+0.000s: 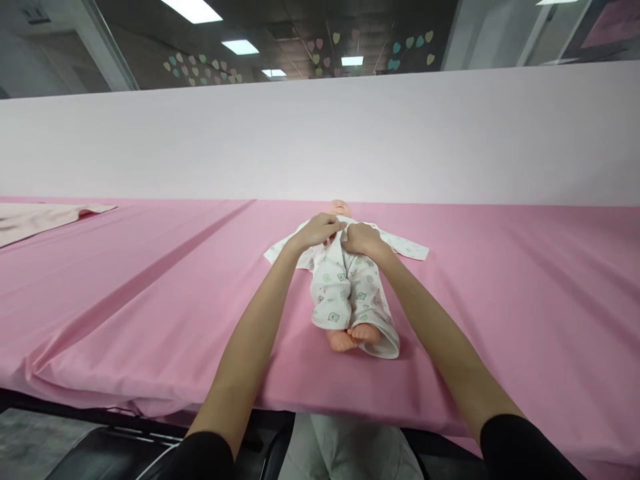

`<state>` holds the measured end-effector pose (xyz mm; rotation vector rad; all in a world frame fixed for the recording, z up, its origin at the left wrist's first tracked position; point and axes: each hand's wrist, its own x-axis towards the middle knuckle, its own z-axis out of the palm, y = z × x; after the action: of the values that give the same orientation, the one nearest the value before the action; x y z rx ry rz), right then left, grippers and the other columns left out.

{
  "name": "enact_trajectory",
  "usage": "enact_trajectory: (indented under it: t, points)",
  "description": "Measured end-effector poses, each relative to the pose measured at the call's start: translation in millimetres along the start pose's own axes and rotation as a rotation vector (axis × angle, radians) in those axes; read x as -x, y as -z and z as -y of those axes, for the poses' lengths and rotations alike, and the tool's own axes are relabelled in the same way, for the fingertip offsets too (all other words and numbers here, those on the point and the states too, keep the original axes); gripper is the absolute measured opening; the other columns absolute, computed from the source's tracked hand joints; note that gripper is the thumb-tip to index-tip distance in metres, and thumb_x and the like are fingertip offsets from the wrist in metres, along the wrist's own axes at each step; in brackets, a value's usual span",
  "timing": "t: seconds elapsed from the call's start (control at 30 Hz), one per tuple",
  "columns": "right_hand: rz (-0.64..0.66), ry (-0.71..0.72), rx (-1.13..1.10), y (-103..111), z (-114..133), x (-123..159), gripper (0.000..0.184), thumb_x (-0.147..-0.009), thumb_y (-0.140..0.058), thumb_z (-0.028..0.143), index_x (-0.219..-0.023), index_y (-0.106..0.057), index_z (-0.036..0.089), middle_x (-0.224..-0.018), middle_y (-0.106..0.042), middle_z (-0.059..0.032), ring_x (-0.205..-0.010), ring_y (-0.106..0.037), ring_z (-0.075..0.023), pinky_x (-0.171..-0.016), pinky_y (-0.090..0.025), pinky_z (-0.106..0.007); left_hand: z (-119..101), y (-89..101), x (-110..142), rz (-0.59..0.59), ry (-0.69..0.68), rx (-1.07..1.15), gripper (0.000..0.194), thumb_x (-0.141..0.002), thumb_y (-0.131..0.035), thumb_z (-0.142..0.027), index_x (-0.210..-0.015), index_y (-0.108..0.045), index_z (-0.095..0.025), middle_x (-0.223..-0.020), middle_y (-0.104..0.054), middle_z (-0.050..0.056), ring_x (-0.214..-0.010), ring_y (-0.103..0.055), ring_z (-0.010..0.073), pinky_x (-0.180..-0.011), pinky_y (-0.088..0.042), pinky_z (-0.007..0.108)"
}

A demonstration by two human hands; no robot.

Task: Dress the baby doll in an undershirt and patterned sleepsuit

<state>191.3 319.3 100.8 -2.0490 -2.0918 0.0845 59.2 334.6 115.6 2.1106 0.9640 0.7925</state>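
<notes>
A baby doll (342,339) lies on its back, its head toward the wall and its bare feet toward me. It wears white printed pants (331,293) and a white long-sleeved baby top (411,249), whose sleeves spread out to both sides. At the doll's chest, my left hand (320,230) is closed with its fingers pinching the top's front. Close beside it, my right hand (361,239) is curled closed on the other side of the same cloth. Both hands hide most of the chest and the fastening there.
A pink sheet (165,313) with several creases covers the table. On the far left lies a pale folded cloth (45,217). A white wall (320,140) rises behind the table, with glass above it. A black chair (115,453) stands below the front edge.
</notes>
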Motion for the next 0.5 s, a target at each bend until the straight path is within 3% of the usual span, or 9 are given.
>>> enact_trajectory:
  t: [0.1,0.2,0.33,0.5]
  points:
    - [0.077,-0.025,0.018,1,-3,-4,0.009,-0.072,-0.059,0.022,-0.079,-0.061,0.017,-0.073,-0.062,-0.0102,-0.083,-0.061,-0.0272,-0.070,-0.046,-0.034,-7,-1.9,2,0.041,-0.043,0.014,0.034,-0.081,-0.050,-0.037,-0.055,-0.041,-0.018,-0.057,-0.043,0.001,-0.050,-0.047,0.0108,-0.048,-0.038,0.023]
    - [0.146,0.017,-0.006,10,-16,-4,0.003,-0.067,-0.058,0.019,-0.067,-0.057,0.016,-0.068,-0.061,-0.0079,-0.070,-0.062,-0.0225,-0.062,-0.047,-0.030,-14,-4.3,5,0.254,0.050,-0.184,0.030,-0.079,-0.051,-0.034,-0.055,-0.041,-0.017,-0.056,-0.044,0.000,-0.051,-0.047,0.0110,-0.049,-0.039,0.023]
    - [0.217,0.054,-0.298,30,-35,2,0.015,-0.068,-0.053,0.019,-0.054,-0.050,0.015,-0.060,-0.059,-0.0059,-0.052,-0.055,-0.0130,-0.049,-0.043,-0.022,-32,-13.5,15,0.525,0.147,-0.503,0.019,-0.076,-0.048,-0.022,-0.058,-0.046,-0.017,-0.056,-0.048,0.000,-0.052,-0.048,0.0135,-0.051,-0.038,0.025]
    - [0.205,0.086,-0.494,32,-31,8,0.013,-0.068,-0.053,0.020,-0.057,-0.053,0.014,-0.060,-0.057,-0.0038,-0.050,-0.050,-0.0092,-0.045,-0.040,-0.019,-67,-47.9,38,0.465,0.104,-0.989,0.017,-0.074,-0.043,-0.006,-0.068,-0.057,-0.013,-0.065,-0.058,0.008,-0.064,-0.057,0.0197,-0.057,-0.039,0.028]
